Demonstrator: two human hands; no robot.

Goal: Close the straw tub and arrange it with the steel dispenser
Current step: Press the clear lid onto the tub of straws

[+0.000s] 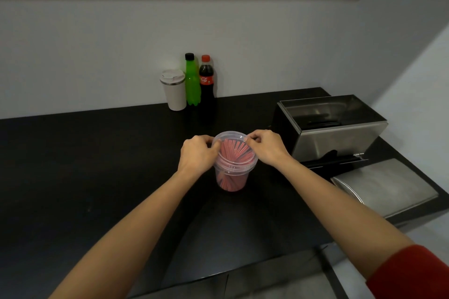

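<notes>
A clear plastic straw tub [232, 178] full of red straws stands upright on the black counter [97, 165]. A clear round lid [230, 139] lies tilted on the tub's rim, its far edge raised. My left hand [198, 153] pinches the lid's left edge and my right hand [264, 145] pinches its right edge. The steel dispenser [332, 126], a box with an open top, stands to the right of the tub, apart from it.
A white travel cup [173, 90], a green bottle [192, 80] and a cola bottle [207, 82] stand against the back wall. A flat steel lid [386, 187] lies at the counter's right edge, in front of the dispenser. The counter's front edge runs below my forearms.
</notes>
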